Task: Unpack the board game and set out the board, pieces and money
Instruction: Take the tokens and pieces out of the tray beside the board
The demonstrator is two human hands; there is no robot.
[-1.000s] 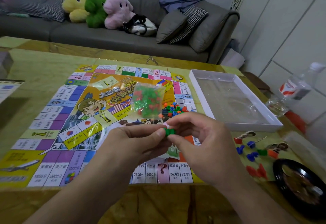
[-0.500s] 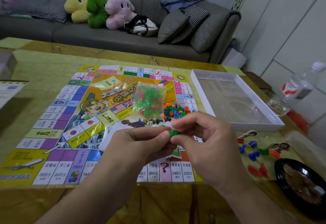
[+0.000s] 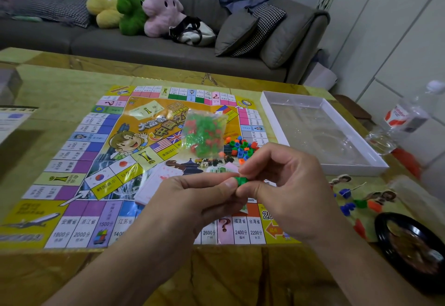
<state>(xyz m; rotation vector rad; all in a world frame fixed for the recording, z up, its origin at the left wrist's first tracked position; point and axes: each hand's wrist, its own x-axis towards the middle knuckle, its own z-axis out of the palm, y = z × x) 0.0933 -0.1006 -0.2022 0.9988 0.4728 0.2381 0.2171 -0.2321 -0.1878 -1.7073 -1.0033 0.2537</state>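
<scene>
A grey sofa (image 3: pixel 149 47) runs behind the marbled yellow desk (image 3: pixel 60 84), whose near edge lies bare in front of the board (image 3: pixel 79 151), while the white box tray (image 3: pixel 322 134) sits just beside the board's right edge and a black dish (image 3: pixel 409 245) crowds the near right corner. Over the board's near right part, the left hand (image 3: pixel 190 202) and right hand (image 3: pixel 286 192) meet fingertip to fingertip, both pinching one small green piece (image 3: pixel 241 180). Behind them on the board lie a clear bag of green and red pieces (image 3: pixel 204 132) and a loose heap of coloured cubes (image 3: pixel 240 147), with pawns (image 3: pixel 356 199) scattered on the desk to the right.
</scene>
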